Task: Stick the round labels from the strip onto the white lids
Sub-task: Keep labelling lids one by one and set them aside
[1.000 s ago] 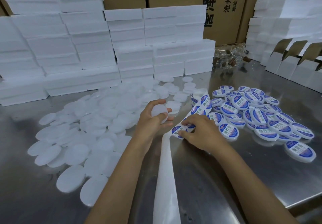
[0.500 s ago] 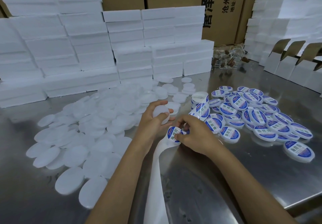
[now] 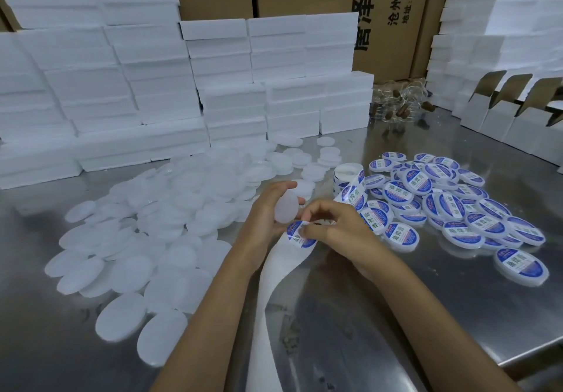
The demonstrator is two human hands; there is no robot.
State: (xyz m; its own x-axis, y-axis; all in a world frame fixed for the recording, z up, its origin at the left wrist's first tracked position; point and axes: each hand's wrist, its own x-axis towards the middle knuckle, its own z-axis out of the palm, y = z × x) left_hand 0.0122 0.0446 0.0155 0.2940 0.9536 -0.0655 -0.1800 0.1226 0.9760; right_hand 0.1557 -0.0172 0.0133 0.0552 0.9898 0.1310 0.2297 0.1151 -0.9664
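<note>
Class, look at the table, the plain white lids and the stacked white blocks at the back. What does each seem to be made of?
Table: probably stainless steel, brushed and shiny; it mirrors the things on it.
Plain white lids: likely plastic, slightly translucent and smooth, thin round discs.
Stacked white blocks: apparently expanded polystyrene foam, matte, with grainy, crumbly edges.

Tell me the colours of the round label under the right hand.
Blue and white with green characters, round label, head view.

My right hand (image 3: 332,230) hides part of the round label (image 3: 300,234). The backing strip (image 3: 268,315) runs off the bottom edge. Small print on the labelled lids (image 3: 451,205) is unreadable.
</note>
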